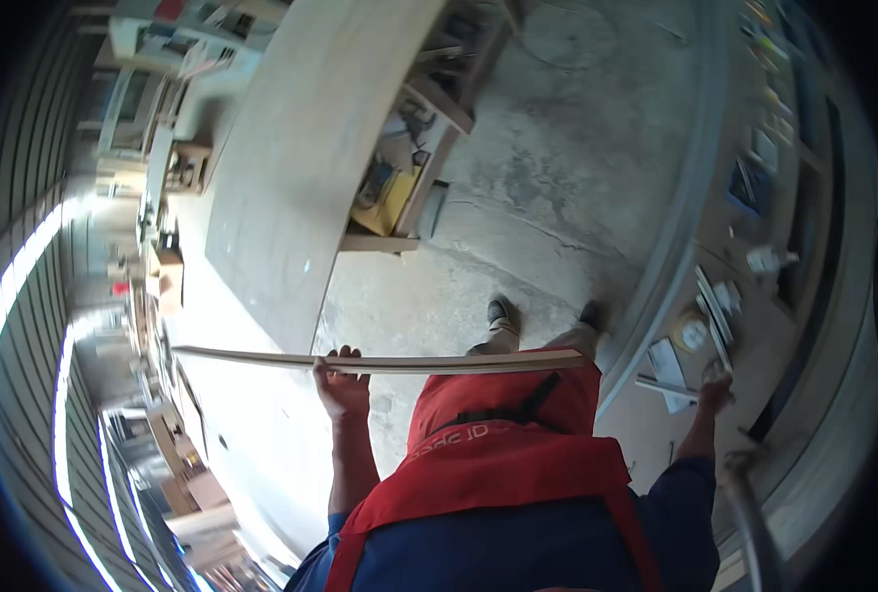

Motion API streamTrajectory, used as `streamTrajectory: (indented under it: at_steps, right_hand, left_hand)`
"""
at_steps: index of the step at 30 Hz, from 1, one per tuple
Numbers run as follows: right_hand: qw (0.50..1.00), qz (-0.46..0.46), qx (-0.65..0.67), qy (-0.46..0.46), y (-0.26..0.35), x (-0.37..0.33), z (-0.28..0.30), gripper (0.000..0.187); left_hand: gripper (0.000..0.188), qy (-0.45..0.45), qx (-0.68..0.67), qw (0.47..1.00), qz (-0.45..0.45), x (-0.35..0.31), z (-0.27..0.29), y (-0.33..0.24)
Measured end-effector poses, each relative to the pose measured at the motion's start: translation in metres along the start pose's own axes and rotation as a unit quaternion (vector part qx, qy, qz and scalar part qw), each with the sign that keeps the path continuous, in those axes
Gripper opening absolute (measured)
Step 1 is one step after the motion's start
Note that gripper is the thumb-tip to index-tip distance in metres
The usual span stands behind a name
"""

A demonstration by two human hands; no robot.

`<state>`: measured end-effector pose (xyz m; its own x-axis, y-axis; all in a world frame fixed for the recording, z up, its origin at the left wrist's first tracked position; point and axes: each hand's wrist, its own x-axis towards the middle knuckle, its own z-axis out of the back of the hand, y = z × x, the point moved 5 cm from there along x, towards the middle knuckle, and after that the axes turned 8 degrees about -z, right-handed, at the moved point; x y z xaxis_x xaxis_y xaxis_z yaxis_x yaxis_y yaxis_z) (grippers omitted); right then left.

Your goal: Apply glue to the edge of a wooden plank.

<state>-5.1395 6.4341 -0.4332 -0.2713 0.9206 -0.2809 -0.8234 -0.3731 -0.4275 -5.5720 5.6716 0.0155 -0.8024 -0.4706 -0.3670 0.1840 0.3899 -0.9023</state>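
My left hand [343, 385] is closed round a long, thin wooden strip [439, 364], with its fingertips showing above the far edge. The strip lies level across the front of my red apron [518, 485], and its left part reaches over the pale tabletop. My right arm stretches out to the bench on the right. There my right hand [717, 387] looks closed, at the near end of some narrow pale strips [713, 314]; what its fingers hold is too small to make out. Beside it lie a flat white sheet [668, 373] and a round yellowish roll [693, 333].
A long pale worktable [311, 148] runs along the left, with a cluttered wooden shelf [390, 187] under its edge. Small tools and a white bottle [769, 259] stand on the right-hand bench [745, 340]. Between them lies cracked concrete floor [557, 178].
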Motion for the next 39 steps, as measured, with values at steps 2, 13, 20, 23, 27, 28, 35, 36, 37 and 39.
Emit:
streamTrajectory:
  at_steps: [2, 13, 20, 23, 27, 28, 35, 36, 37, 39]
  right_hand:
    - [0.987, -0.084, 0.116, 0.075, 0.011, -0.008, 0.029, 0.061]
    - [0.975, 0.151, 0.145, 0.073, 0.241, -0.127, 0.222, 0.062]
    - [0.911, 0.304, 0.278, 0.012, 0.457, -0.216, 0.348, 0.063]
    - [0.800, 0.517, 0.298, -0.063, 0.590, -0.330, 0.464, 0.052]
    - [0.728, 0.631, 0.265, -0.041, 0.682, -0.586, 0.614, 0.053]
    - [0.706, 0.662, 0.251, -0.023, 0.708, -0.632, 0.630, 0.054]
    - [0.545, 0.823, 0.155, -0.043, 0.853, -0.899, 0.654, 0.056]
    - [0.533, 0.832, 0.148, -0.024, 0.876, -0.929, 0.650, 0.056]
    - [0.518, 0.844, 0.138, -0.001, 0.890, -0.966, 0.645, 0.056]
    - [0.503, 0.856, 0.119, -0.013, 0.933, -1.015, 0.636, 0.056]
  left_hand:
    - [0.045, -0.034, -0.016, 0.999, -0.017, 0.001, 0.019, -0.005]
    - [0.055, -0.164, -0.108, 0.980, -0.035, 0.071, 0.207, -0.003]
    - [0.049, -0.212, -0.224, 0.948, -0.073, 0.105, 0.310, -0.047]
    - [0.048, -0.254, -0.245, 0.931, -0.097, 0.109, 0.355, -0.065]
    - [0.048, -0.320, -0.285, 0.894, -0.129, 0.093, 0.409, -0.073]
    - [0.048, -0.339, -0.290, 0.885, -0.134, 0.090, 0.418, -0.073]
    - [0.045, -0.436, -0.286, 0.840, -0.147, 0.080, 0.449, -0.076]
    - [0.044, -0.451, -0.294, 0.828, -0.156, 0.080, 0.453, -0.075]
    - [0.043, -0.472, -0.299, 0.812, -0.166, 0.076, 0.458, -0.074]
    - [0.042, -0.477, -0.305, 0.807, -0.167, 0.082, 0.464, -0.083]
